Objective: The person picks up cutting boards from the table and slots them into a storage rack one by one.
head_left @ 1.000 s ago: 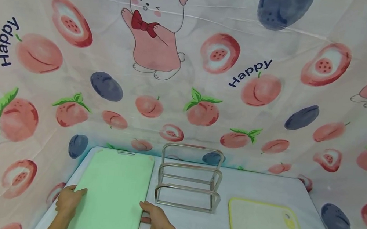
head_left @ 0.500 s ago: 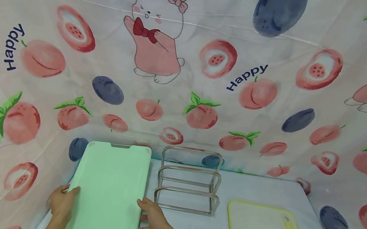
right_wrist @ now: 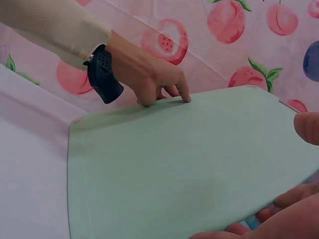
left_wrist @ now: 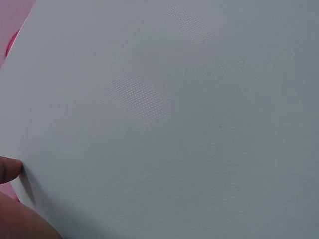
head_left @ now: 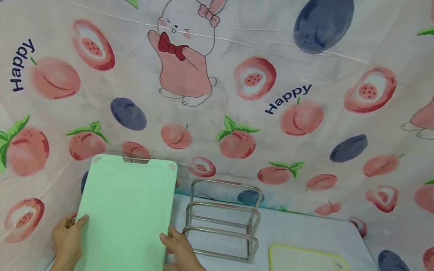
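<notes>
A green cutting board with a handle slot at its top edge is held between both hands, its far end tilted up from the table. My left hand grips the left long edge, thumb on the face. On the opposite edge my right hand grips with its thumb on top and fingers behind. In the right wrist view the board spans between the left hand and the right fingers. The left wrist view is mostly filled by the board's face.
A metal rack with several upright loops stands just right of the green board. Farther right, a pale cutting board with a yellow rim lies flat on the white table. A fruit-and-rabbit printed cloth hangs behind.
The green board's far end has risen, so its top edge stands higher against the cloth. Both hands moved with it, the left shifting slightly left. The head view has tilted up a little.
</notes>
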Demonstrator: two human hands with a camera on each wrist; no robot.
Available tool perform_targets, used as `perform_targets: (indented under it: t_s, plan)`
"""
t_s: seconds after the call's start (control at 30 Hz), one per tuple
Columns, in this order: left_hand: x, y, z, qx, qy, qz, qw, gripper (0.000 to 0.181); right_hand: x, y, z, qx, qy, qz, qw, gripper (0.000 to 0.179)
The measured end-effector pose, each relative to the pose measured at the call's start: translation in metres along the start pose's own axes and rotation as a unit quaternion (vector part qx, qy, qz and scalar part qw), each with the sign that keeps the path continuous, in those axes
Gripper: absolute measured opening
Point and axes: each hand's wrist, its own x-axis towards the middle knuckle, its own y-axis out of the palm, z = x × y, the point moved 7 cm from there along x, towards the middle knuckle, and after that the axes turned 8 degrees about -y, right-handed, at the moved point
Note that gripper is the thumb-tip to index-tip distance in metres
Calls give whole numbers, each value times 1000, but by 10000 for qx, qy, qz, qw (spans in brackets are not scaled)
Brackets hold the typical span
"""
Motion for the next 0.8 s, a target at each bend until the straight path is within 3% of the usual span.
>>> perform_targets:
  t_s: [0.13,0.33,0.43,0.53,0.7,0.8]
  plan:
    - [-1,-2,-6,-727,6,-34,9973,20,-2,5,8,-49,-208,-82,9997,77]
    - [-1,0,-13,-1620,73,-11,9868,15,-3,8,17,-275,-427,-182,9985,77]
    - [-2,2,-17,-2085,156,29,9779,14,-4,9,21,-406,-553,-180,9975,78]
    - [-2,4,-21,-2783,210,140,9602,17,-5,11,25,-625,-732,-119,9953,80]
    - [0,6,-28,-3931,329,444,9179,16,-6,14,28,-974,-1127,3,9888,79]
    - [1,5,-30,-4348,457,515,8979,16,-5,15,27,-1083,-1313,26,9854,79]
